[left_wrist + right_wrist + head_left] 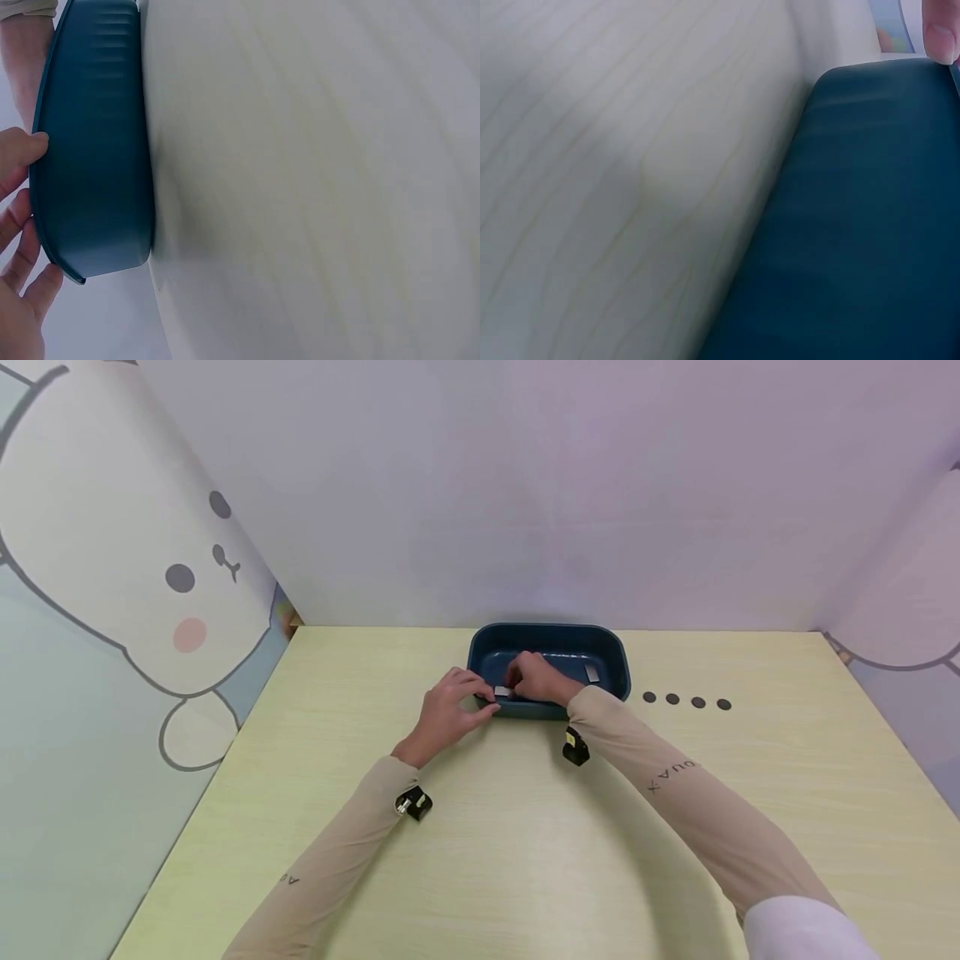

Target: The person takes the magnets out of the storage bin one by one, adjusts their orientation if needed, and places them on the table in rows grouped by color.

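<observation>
A dark blue plastic tub point(555, 711) stands at the table's back edge. My left hand point(450, 710) grips its rim at the front left corner, thumb toward the front wall; the left wrist view shows thumb and fingertips point(36, 144) at the rim. My right hand point(542, 678) reaches over the front rim into the tub, fingers bent down. Its fingertips meet a small silvery-white rectangular piece point(502, 691) close to the left hand, seemingly pinching it; the contact is partly hidden. A second small silvery rectangular piece point(592, 673) lies in the tub's right side.
Several dark round discs point(672, 699) lie in a row on the pale wooden table point(525, 827), right of the tub. Behind the tub rises a plain white wall point(487, 510). A cartoon-printed wall point(97, 593) stands at the left.
</observation>
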The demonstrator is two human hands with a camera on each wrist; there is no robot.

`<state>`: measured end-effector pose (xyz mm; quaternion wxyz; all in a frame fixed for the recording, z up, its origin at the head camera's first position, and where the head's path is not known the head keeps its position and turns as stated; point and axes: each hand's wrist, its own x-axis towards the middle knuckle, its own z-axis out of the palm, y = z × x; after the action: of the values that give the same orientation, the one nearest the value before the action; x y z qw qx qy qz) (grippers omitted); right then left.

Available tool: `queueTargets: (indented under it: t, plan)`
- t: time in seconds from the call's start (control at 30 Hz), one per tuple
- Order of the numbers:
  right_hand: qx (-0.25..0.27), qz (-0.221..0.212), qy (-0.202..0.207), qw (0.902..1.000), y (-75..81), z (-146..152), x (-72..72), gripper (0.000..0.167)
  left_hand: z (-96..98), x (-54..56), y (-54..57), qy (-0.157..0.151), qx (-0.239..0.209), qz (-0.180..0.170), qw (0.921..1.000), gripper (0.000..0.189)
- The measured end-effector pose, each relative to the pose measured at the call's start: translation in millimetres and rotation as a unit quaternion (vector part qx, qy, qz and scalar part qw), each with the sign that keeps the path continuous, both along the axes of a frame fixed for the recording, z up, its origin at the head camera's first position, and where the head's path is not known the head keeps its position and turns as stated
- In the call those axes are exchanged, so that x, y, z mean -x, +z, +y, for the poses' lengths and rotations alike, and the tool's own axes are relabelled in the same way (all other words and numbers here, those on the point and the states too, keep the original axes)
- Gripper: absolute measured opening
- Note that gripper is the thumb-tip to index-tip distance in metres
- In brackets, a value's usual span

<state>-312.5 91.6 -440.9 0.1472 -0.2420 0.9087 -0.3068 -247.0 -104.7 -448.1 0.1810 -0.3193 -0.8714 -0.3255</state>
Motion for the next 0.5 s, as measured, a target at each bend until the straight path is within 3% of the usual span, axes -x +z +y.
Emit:
queueTargets:
  t: [0.23, 0.5]
  plan:
    - [-0.014, 0.022, 0.003, 0.9997, -0.5, -4.6, -0.3, 0.008, -3.7, 0.5, -2.1, 0.003, 0.000, 0.008, 1.0000, 0.011]
    - [-0.016, 0.005, -0.003, 0.9999, -1.7, -6.9, -1.6, 0.013, -6.3, -0.3, -4.8, 0.009, 0.006, 0.001, 0.9999, 0.012]
